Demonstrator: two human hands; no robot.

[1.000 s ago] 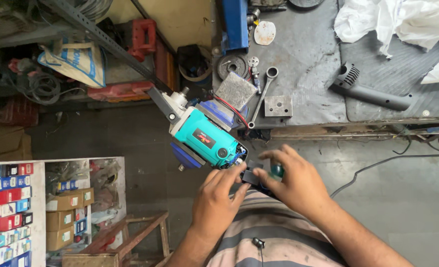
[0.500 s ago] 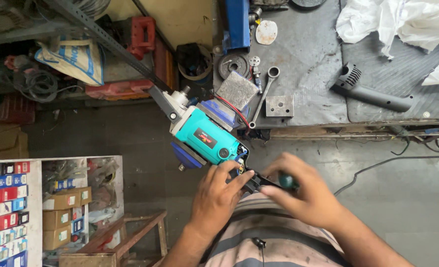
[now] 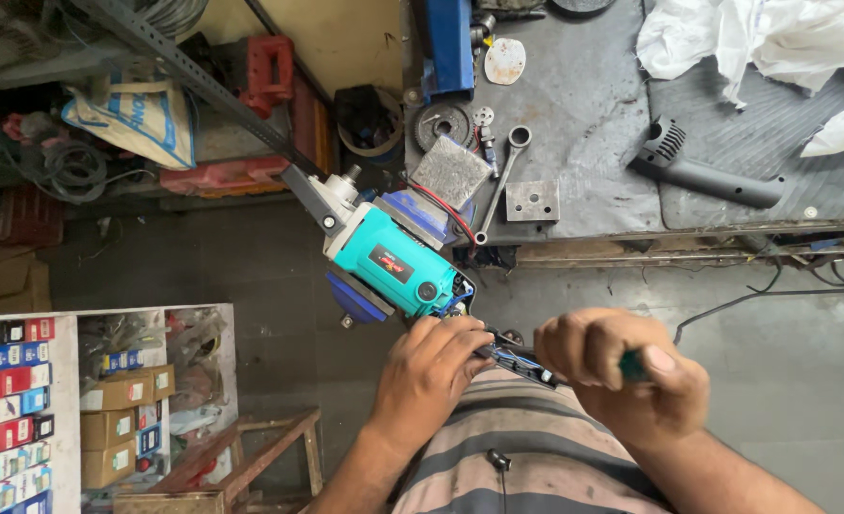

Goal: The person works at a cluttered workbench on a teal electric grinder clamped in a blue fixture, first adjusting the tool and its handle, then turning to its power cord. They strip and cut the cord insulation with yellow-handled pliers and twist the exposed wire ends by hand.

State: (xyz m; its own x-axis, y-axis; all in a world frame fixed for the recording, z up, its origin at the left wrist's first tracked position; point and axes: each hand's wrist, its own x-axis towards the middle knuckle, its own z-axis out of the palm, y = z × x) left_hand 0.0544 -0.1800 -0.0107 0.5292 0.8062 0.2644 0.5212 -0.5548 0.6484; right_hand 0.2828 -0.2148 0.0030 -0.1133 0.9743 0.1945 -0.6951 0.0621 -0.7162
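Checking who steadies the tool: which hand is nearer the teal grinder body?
Left. The left hand rests just below the teal grinder body, at its open rear; the right hand is farther right, gripping a green-handled tool.

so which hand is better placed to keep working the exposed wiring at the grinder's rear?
Probably right: the right hand grips a green-handled screwdriver aimed at the wires, while the left hand steadies the teal angle grinder.

A single head-worn camera looks almost straight down from above the person's chest. The hands (image 3: pixel 536 366) and a teal grinder (image 3: pixel 393 262) sit close in mid-frame; the tabletop (image 3: pixel 593 124) fills the upper right, the floor (image 3: pixel 203 257) lies farther below.
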